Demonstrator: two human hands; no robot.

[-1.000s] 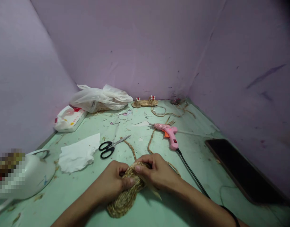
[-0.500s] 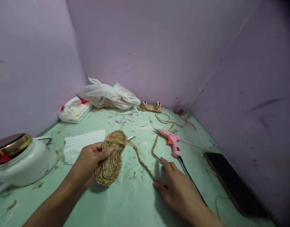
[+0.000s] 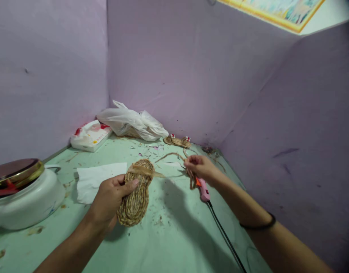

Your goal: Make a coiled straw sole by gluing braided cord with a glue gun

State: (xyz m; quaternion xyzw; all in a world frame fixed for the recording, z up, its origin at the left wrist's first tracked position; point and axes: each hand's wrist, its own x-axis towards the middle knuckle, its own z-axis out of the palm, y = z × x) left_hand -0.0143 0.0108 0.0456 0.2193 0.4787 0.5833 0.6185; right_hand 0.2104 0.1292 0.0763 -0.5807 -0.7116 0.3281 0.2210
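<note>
My left hand (image 3: 114, 197) grips a small woven straw sole (image 3: 136, 201) by its left edge, thumb on top. A flat tan strip (image 3: 144, 171) crosses the sole's upper part and sticks out to the right. Over the far right of the table, my right hand (image 3: 198, 165) pinches a braided straw cord (image 3: 174, 154). One length of the cord reaches left from the fingers, and more hangs below them. Behind and below that hand lies a pink glue gun (image 3: 204, 189), its nozzle end partly hidden.
White paper (image 3: 91, 182) lies beside the left hand. A white pot-like vessel (image 3: 35, 201) stands at left. Toward the wall are a tissue pack (image 3: 90, 140), a plastic bag (image 3: 131, 121) and a finished straw sandal (image 3: 177, 141). A black cable (image 3: 225, 235) runs toward me.
My right hand has lifted from the table and moved away from me, carrying the cord up over the glue gun. The left hand still holds the sole. The view has tilted upward.
</note>
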